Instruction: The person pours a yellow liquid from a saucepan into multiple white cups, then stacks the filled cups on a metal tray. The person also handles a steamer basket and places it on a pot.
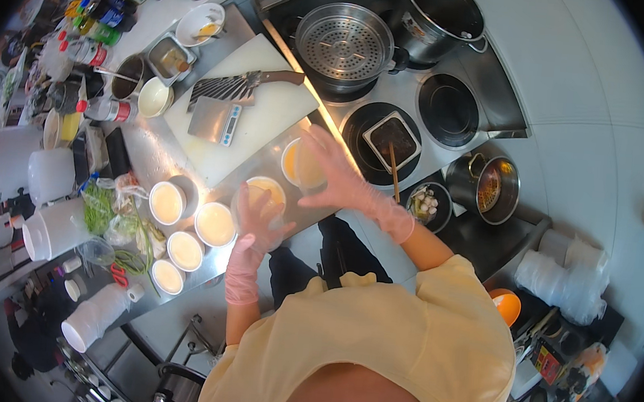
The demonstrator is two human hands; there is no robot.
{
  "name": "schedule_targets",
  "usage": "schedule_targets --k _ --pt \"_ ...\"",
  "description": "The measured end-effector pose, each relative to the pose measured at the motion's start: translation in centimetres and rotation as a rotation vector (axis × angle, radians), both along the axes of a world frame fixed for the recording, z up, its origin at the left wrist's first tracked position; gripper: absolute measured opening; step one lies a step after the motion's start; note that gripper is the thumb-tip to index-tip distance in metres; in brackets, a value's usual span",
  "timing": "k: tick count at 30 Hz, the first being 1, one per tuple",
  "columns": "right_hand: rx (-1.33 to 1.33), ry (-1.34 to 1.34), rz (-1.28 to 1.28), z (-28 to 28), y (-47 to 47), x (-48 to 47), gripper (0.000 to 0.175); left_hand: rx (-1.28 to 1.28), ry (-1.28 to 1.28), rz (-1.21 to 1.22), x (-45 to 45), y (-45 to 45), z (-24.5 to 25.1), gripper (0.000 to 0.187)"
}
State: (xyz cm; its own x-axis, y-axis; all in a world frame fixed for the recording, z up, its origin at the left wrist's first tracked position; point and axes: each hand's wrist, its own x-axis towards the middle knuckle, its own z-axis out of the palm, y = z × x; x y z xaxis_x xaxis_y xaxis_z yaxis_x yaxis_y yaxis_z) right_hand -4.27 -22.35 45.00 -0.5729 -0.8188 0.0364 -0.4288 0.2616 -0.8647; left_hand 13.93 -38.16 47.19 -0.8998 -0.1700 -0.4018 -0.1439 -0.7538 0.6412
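My left hand (260, 218), in a thin pink translucent glove, has its fingers spread over a white round tub (268, 188) with pale yellow contents. A clear round rim shows around those fingers; whether they grip it I cannot tell. My right hand (333, 170), gloved alike, holds a clear round lid (309, 168) between thumb and fingers. This lid partly overlaps another tub (290, 161) with yellow contents. Several more filled tubs (215, 224) stand to the left on the steel counter.
A white cutting board (271, 119) bears a broad-bladed knife (223, 86) and a digital scale (214, 121). Beyond are bowls and bottles. At the right, a steamer pot (344, 45) and a square pan (393, 138) stand on the cooktop. Bagged greens (98, 207) and red-handled scissors (119, 275) lie left.
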Motion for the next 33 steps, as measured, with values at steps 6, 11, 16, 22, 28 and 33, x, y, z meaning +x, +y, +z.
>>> schedule_targets --k 6,11,16,22,28,33 --pt "0.5 0.58 0.22 -3.3 -3.4 -1.1 0.106 -0.058 -0.001 0.121 2.3 -2.2 -0.6 0.117" --pt "0.652 0.642 0.252 -4.3 -5.6 -0.1 0.105 -0.061 -0.008 0.139 3.1 -2.6 -1.1 0.118" --pt "0.706 0.639 0.249 -4.0 -5.5 0.1 0.107 -0.044 -0.013 0.16 3.6 -2.9 -1.3 0.12" --pt "0.527 0.635 0.204 -5.9 -4.8 -0.1 0.102 -0.039 -0.017 0.183 3.6 -3.2 -1.2 0.12" --pt "0.394 0.684 0.167 -8.2 -4.6 -0.1 0.087 -0.042 -0.022 0.194 2.7 -3.1 -1.2 0.12" --pt "0.374 0.646 0.17 -8.3 -4.3 -0.2 0.082 -0.061 -0.014 0.192 1.4 -3.3 -1.0 0.121"
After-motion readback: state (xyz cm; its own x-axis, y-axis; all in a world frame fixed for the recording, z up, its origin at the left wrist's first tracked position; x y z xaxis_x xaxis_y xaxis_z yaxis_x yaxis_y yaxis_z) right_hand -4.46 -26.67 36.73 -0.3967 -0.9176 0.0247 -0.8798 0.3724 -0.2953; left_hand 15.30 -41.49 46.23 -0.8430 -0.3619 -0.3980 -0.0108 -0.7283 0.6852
